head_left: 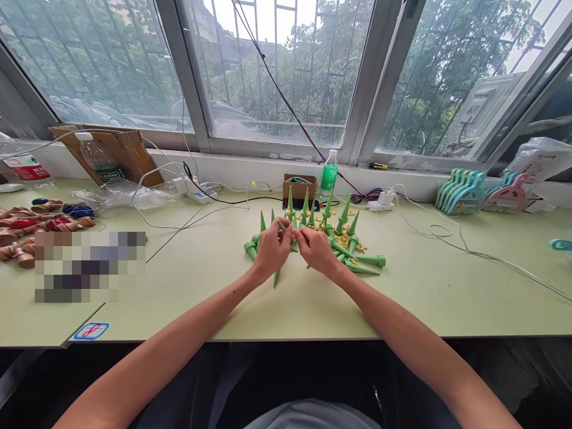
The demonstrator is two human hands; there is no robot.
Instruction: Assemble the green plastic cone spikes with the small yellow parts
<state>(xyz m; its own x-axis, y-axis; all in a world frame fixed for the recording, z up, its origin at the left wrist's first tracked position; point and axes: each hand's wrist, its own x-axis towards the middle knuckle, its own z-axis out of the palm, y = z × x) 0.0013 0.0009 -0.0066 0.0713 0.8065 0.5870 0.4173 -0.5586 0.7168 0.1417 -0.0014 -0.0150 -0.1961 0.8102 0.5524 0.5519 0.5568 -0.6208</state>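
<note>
My left hand (273,247) is closed around a green plastic spike (281,226), part of which shows at the fingertips. A green pointed tip (276,279) sticks out below that hand; whether it belongs to the same spike I cannot tell. Close beside it, my right hand (316,250) is pinched at the fingertips, and what it grips is hidden. Behind the hands, several green spikes with collars (343,215) stand point up. More green spikes (363,269) lie to the right, and small yellow plastic parts (344,241) are heaped among them.
A green-labelled bottle (329,174) and a cardboard box (298,187) stand behind the spikes. White cables (465,247) and a power strip (202,192) cross the table (411,298). Wooden toys (27,229) lie far left; teal and pink plastic pieces (462,193) stand right.
</note>
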